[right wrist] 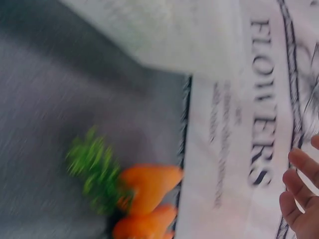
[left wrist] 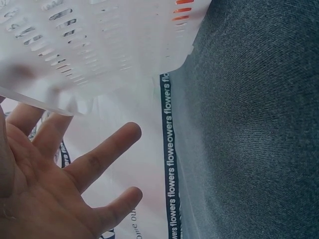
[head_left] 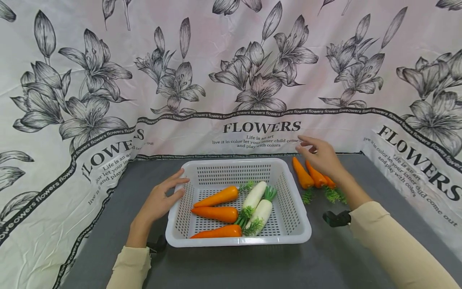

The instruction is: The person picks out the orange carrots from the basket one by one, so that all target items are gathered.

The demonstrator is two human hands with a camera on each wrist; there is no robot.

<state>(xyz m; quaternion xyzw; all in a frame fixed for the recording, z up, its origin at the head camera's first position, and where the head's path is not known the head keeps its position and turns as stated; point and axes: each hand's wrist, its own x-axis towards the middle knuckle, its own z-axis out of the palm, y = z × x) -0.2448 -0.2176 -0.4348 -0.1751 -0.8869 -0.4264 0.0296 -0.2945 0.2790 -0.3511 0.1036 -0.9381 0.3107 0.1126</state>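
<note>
A white perforated basket point(head_left: 238, 241) stands on the dark grey table. Inside, on its left side, lie three orange carrots point(head_left: 215, 214) with green tops. Two white radishes point(head_left: 260, 216) rest to the right of them, leaves partly overlapping the carrots. My left hand point(head_left: 159, 200) rests at the basket's left rim, fingers spread; the left wrist view shows fingertips behind the rim. My right hand point(head_left: 320, 155) hovers, holding nothing, above several more carrots point(head_left: 302, 175) beside the basket's right side. In the right wrist view those carrots point(right wrist: 148, 186) are blurred, with the fingers at the right edge.
A white cloth point(head_left: 260, 138) with printed lilies and the word FLOWERS hangs behind the table and along both sides. Dark straps point(head_left: 336, 218) sit at both wrists below the hands. Grey table surface point(head_left: 231, 269) shows in front of the basket.
</note>
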